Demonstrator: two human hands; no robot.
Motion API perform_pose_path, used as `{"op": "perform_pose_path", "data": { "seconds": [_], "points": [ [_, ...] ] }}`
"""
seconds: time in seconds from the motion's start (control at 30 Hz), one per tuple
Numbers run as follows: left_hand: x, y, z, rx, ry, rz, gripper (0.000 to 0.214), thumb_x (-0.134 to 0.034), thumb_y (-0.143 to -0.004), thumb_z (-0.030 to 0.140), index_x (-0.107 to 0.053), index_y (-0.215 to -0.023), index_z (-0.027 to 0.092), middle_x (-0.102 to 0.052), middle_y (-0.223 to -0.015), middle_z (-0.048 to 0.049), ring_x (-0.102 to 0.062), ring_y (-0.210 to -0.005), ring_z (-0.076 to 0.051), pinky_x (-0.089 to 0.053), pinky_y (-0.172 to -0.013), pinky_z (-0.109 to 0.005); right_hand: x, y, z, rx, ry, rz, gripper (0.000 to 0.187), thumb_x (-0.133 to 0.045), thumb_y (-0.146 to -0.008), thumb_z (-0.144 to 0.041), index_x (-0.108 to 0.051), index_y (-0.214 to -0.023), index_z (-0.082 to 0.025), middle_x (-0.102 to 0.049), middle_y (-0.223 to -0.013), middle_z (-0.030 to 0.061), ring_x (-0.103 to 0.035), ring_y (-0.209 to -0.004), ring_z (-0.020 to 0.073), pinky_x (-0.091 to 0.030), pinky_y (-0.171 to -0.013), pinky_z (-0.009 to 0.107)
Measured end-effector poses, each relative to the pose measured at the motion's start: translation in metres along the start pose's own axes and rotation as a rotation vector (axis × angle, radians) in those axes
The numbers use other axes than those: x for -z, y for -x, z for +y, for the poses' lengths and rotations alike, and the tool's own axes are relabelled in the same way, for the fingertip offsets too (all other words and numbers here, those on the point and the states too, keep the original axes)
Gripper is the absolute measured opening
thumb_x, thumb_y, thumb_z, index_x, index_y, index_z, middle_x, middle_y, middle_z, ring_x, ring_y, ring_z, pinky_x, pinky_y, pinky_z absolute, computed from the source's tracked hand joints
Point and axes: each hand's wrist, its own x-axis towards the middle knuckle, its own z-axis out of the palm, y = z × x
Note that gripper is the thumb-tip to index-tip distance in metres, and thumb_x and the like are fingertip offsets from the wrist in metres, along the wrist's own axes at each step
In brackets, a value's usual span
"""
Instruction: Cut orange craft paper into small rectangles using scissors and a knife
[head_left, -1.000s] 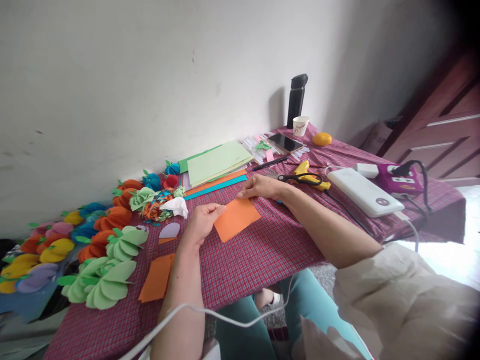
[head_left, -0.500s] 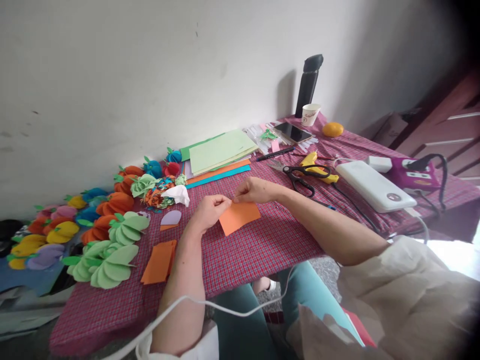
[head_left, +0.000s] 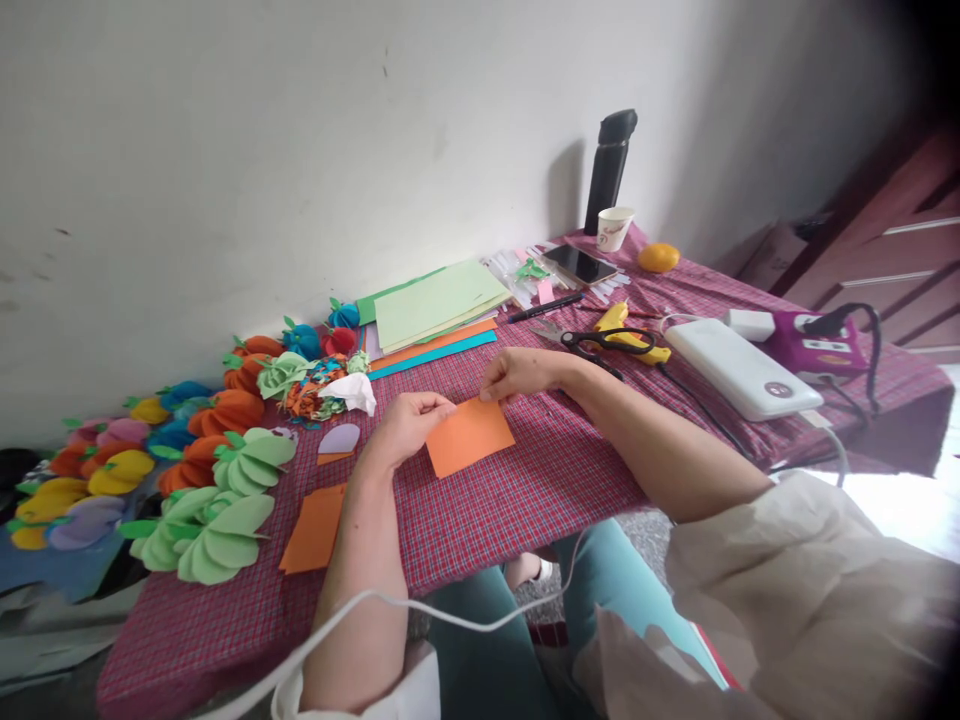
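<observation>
A plain orange sheet of paper (head_left: 472, 440) is held by its far edge, between both of my hands. My left hand (head_left: 409, 425) pinches its far left corner, and my right hand (head_left: 517, 378) pinches the far right part. The near edge of the sheet hangs over the checked cloth. Left of my left forearm lies a small stack of orange paper pieces (head_left: 311, 530), partly covered by the arm. A lilac rounded paper shape (head_left: 339, 439) rests on an orange piece beside my left wrist. Black-handled scissors (head_left: 600, 345) lie beyond my right wrist, partly hidden by it.
Paper pumpkins (head_left: 240, 525) in several colours crowd the table's left side, near paper scraps (head_left: 315, 390). Coloured sheets (head_left: 442, 305) are stacked at the back. A yellow glue gun (head_left: 652, 352), white power bank (head_left: 739, 370), phone (head_left: 579, 265), cup (head_left: 615, 230) and black bottle (head_left: 607, 175) stand or lie right.
My hands have moved slightly apart along the paper's far edge, the left one shifting left. More of the orange sheet shows between them. The whole view has shifted a little.
</observation>
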Motion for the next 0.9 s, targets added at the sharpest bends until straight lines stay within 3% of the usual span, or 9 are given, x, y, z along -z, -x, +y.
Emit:
{"op": "perform_pose_path", "data": {
  "seconds": [0.17,0.23,0.37,0.47,0.63,0.9],
  "points": [
    [0.003,0.0,-0.003,-0.014,-0.025,-0.013,0.029,-0.053,-0.072,0.04,-0.065,-0.074,0.014,-0.063,-0.072,-0.0022,-0.054,-0.067,-0.014,-0.039,-0.057,-0.022,0.01,0.006,0.005,-0.094,-0.051,-0.022,0.013,-0.06,-0.069,-0.028,-0.063,-0.067,-0.016,-0.063,-0.058,-0.0002,-0.056,-0.053,0.0094,-0.045,-0.058,0.023],
    [0.004,0.0,-0.004,-0.009,-0.053,0.009,0.029,-0.053,-0.072,0.04,-0.065,-0.074,0.014,-0.064,-0.074,-0.0025,-0.055,-0.068,-0.015,-0.039,-0.058,-0.022,0.015,0.007,0.007,-0.111,-0.006,0.045,0.013,-0.06,-0.068,-0.028,-0.064,-0.064,-0.015,-0.063,-0.058,0.0007,-0.056,-0.053,0.0101,-0.045,-0.057,0.023],
    [0.005,0.001,-0.002,-0.01,-0.083,0.004,0.028,-0.052,-0.072,0.038,-0.066,-0.074,0.014,-0.064,-0.072,-0.0016,-0.054,-0.065,-0.014,-0.038,-0.057,-0.022,0.015,0.007,0.004,0.048,0.079,0.219,0.022,-0.057,-0.072,-0.035,-0.067,-0.078,-0.016,-0.066,-0.07,0.0023,-0.057,-0.063,0.0112,-0.043,-0.06,0.022],
    [0.002,0.002,0.002,-0.042,-0.112,-0.032,0.028,-0.05,-0.073,0.038,-0.065,-0.072,0.014,-0.06,-0.066,-0.0001,-0.051,-0.06,-0.012,-0.035,-0.052,-0.02,0.002,0.002,-0.004,0.172,0.165,0.113,0.026,-0.057,-0.071,-0.035,-0.067,-0.089,-0.017,-0.067,-0.079,0.0009,-0.057,-0.069,0.0111,-0.042,-0.064,0.021],
    [-0.005,0.002,0.006,-0.038,-0.168,-0.068,0.028,-0.049,-0.073,0.039,-0.064,-0.074,0.015,-0.057,-0.064,0.0009,-0.047,-0.057,-0.01,-0.032,-0.049,-0.02,-0.021,-0.005,-0.01,0.179,0.343,0.06,0.021,-0.054,-0.072,-0.026,-0.068,-0.08,-0.013,-0.062,-0.065,-0.0005,-0.052,-0.06,0.0096,-0.036,-0.055,0.019],
    [-0.005,0.001,0.003,0.001,-0.081,-0.126,0.028,-0.05,-0.072,0.038,-0.063,-0.069,0.014,-0.056,-0.06,0.0012,-0.047,-0.054,-0.01,-0.03,-0.046,-0.019,-0.019,-0.003,-0.009,0.144,0.321,0.021,0.018,-0.053,-0.07,-0.024,-0.067,-0.075,-0.013,-0.059,-0.061,-0.0012,-0.048,-0.056,0.0086,-0.034,-0.052,0.018]
  ]
}}
